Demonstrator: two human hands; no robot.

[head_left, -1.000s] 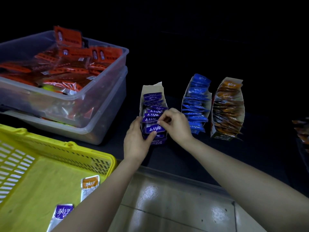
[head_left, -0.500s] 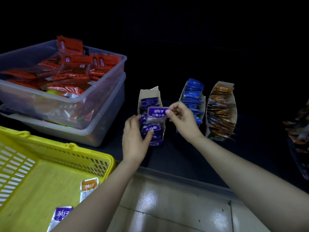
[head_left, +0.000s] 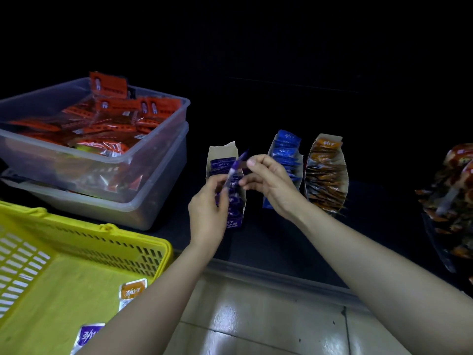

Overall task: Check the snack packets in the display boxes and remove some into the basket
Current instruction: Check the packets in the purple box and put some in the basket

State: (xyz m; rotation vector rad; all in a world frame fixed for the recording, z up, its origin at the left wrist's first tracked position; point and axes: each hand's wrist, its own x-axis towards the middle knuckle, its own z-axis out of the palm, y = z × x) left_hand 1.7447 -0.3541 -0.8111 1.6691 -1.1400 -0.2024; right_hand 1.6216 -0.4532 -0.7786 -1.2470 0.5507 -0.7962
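Packets stand on edge in three cardboard display boxes side by side on the dark bench [head_left: 281, 237]: a purple box [head_left: 222, 151] on the left, a blue box [head_left: 267, 202] in the middle, an orange box [head_left: 345, 172] on the right. Filed that way, each packet can be thumbed forward and drawn out singly. One purple packet [head_left: 234, 172] is out of its row, held just above the purple box between both hands. The left hand [head_left: 208, 203] pinches its lower end and the right hand [head_left: 268, 183] pinches the upper part between thumb and forefinger. The packet is tilted, nearly edge-on to the camera and blurred, so its print cannot be read. A two-handed hold like this suits turning it over for a check. The yellow basket [head_left: 102, 233] sits near left, close under the left arm, probably so that rejects drop in easily. An orange packet [head_left: 133, 290] and a second purple packet [head_left: 88, 334] lie flat on its floor. Far left, two stacked clear tubs [head_left: 158, 139] of red-orange packs stand apart from the work.
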